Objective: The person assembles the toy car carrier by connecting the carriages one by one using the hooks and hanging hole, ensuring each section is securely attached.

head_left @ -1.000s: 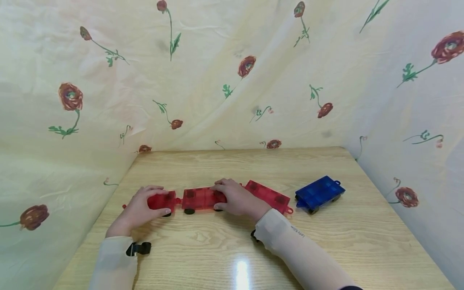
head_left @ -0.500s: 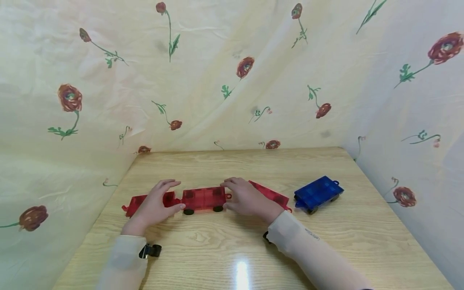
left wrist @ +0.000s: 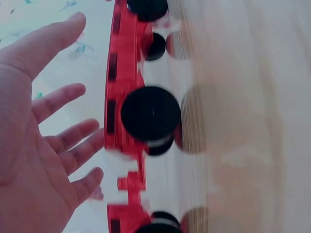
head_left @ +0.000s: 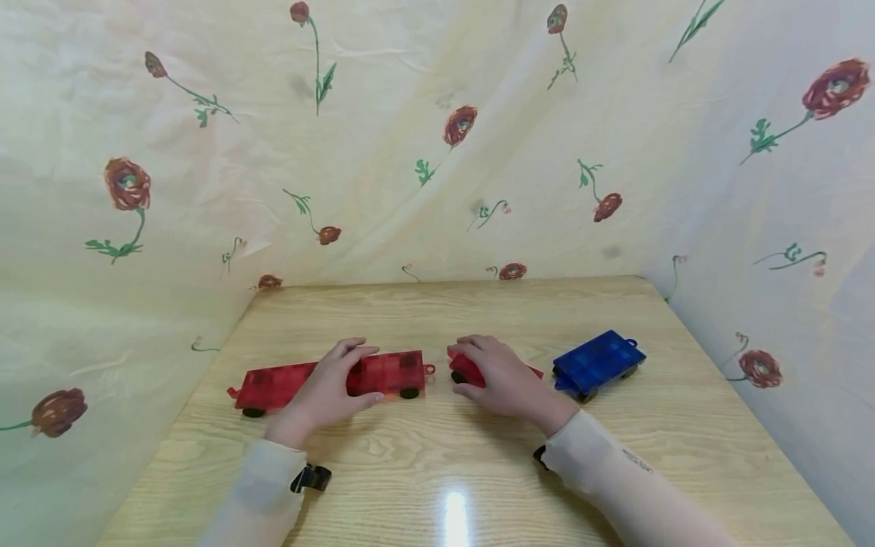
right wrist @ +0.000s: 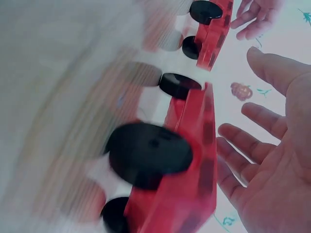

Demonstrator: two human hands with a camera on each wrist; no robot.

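Observation:
Two red toy train cars stand joined end to end: the left car and the middle car. Their coupling shows in the left wrist view. My left hand hovers over the middle car with fingers spread; the left wrist view shows the palm beside the car, not gripping it. A third red car stands apart on the right, partly hidden in the head view by my right hand. In the right wrist view that hand's fingers are extended alongside this car, not curled round it.
A blue toy train car stands on the wooden table right of the third red car, close to it. Flower-patterned cloth rises behind the table and at both sides.
Both hands have moved right: the left from the left car to the middle car, the right off the middle car to the third. The third car now sits less slanted.

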